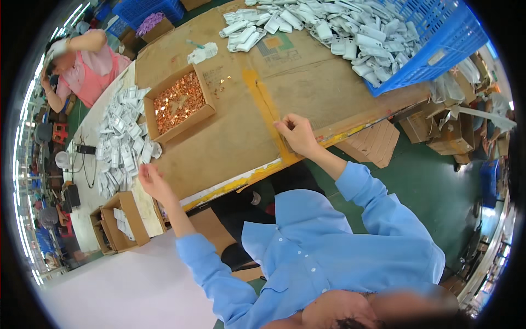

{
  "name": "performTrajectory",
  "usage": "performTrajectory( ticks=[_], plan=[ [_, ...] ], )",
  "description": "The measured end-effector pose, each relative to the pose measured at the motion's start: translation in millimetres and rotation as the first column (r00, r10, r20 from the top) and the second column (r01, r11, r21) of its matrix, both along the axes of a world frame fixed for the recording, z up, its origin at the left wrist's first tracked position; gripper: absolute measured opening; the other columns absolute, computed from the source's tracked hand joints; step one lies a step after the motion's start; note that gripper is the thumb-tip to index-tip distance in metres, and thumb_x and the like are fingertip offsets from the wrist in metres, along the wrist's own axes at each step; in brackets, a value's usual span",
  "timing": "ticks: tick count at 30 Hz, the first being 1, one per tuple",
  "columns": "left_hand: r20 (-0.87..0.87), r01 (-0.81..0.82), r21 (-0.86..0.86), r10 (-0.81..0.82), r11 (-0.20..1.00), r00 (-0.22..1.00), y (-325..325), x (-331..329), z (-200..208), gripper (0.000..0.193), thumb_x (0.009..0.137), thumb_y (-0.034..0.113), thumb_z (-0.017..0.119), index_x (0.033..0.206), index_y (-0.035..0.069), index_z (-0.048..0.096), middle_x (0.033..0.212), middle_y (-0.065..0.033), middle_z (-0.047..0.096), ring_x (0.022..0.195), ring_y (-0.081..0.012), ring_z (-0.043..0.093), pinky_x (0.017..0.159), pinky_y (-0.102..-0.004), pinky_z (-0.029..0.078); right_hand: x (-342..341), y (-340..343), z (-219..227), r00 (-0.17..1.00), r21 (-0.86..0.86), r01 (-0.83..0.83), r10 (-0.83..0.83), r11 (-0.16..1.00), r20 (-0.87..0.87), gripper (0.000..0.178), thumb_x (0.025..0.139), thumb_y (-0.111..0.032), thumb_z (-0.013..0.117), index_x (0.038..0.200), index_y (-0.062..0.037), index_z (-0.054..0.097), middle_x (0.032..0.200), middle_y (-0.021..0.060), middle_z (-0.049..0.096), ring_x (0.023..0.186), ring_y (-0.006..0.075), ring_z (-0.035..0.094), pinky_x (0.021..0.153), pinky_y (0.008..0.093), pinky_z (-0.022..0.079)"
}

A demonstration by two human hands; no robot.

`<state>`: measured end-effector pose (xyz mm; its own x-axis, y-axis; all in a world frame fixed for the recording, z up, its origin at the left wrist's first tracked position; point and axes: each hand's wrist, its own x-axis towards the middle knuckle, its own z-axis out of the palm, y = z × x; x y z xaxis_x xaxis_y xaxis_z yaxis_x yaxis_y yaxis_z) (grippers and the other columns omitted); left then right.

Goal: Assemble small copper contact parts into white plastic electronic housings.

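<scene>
The left hand [156, 184], fingers drawn narrow, and the curled right hand [297, 135] may hold something, I cannot tell; just beside the left, heaped white oblong plastic casings [128, 159] look light, stiff, slick, best gripped by their long edges.

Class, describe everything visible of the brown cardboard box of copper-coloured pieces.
The brown cardboard box is shallow, rectangular and open-topped, resting on the brown cardboard-covered tabletop. Small, shiny, metallic-looking copper-coloured pieces cover its floor, thinner near the middle. White plastic-looking casings crowd its left side, some seemingly touching; the left hand is apart.
</scene>
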<state>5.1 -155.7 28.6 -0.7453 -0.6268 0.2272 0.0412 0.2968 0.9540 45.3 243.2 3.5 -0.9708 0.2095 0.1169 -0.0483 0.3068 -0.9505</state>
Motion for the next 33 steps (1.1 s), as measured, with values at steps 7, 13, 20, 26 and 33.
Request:
performTrajectory(
  ticks=[7, 13, 20, 26, 33],
  plan=[
    [0.014, 0.063, 0.116, -0.065, 0.991, 0.998, 93, 120, 18, 0.032, 0.098, 0.015, 0.053, 0.126, -0.001, 0.052, 0.119, -0.0097, 0.059, 0.09, -0.0163, 0.061, 0.074, -0.0265, 0.048, -53, 32, 50, 0.998, 0.106, -0.04, 0.046, 0.994, -0.051, 0.027, 0.083, -0.026, 0.073, 0.09, -0.0021, 0.061, 0.078, 0.0046, 0.062, 0.07, 0.0123, 0.054, 0.065, 0.0282, 0.046],
    [0.036, 0.041, 0.219, -0.049, 0.975, 0.998, 121, 168, -10, 0.03, 0.097, 0.01, 0.052, 0.124, -0.002, 0.053, 0.113, -0.0126, 0.061, 0.084, -0.0165, 0.062, 0.071, -0.0266, 0.049, -210, 106, 49, 0.966, 0.706, 0.212, -0.035, 0.676, -0.257, 0.072, 0.076, -0.04, 0.075, 0.129, -0.0008, 0.045, 0.125, 0.0175, 0.056, 0.119, 0.0332, 0.051, 0.097, 0.0431, 0.043],
    [0.085, 0.021, 0.246, -0.044, 0.969, 0.995, 145, 170, -11, 0.032, 0.096, 0.008, 0.052, 0.126, -0.003, 0.051, 0.112, -0.0139, 0.062, 0.085, -0.0166, 0.063, 0.074, -0.0266, 0.05, -314, 128, 39, 0.971, 0.949, 0.238, -0.056, 0.207, -0.231, 0.093, 0.071, -0.057, 0.072, 0.141, -0.0065, 0.037, 0.134, 0.0157, 0.052, 0.13, 0.0365, 0.041, 0.106, 0.0533, 0.032],
    [0.103, 0.0, 0.275, -0.03, 0.962, 0.994, 150, 165, -13, 0.032, 0.095, 0.007, 0.052, 0.126, -0.003, 0.05, 0.11, -0.0124, 0.062, 0.087, -0.0156, 0.064, 0.077, -0.0264, 0.05, -332, 119, 41, 0.979, 0.979, 0.2, -0.037, 0.033, -0.199, 0.091, 0.072, -0.059, 0.07, 0.141, -0.009, 0.039, 0.136, 0.0142, 0.051, 0.132, 0.033, 0.041, 0.108, 0.0579, 0.026],
    [0.02, 0.083, 0.337, -0.096, 0.938, 0.995, 163, 167, -6, 0.034, 0.096, 0.008, 0.053, 0.127, -0.003, 0.049, 0.112, -0.0122, 0.061, 0.089, -0.0158, 0.063, 0.081, -0.0274, 0.049, -306, 111, 59, 0.923, 0.928, 0.345, 0.13, 0.141, -0.363, 0.086, 0.069, -0.051, 0.07, 0.138, -0.0083, 0.042, 0.131, 0.0165, 0.051, 0.126, 0.0311, 0.047, 0.11, 0.0572, 0.024]
  ],
)
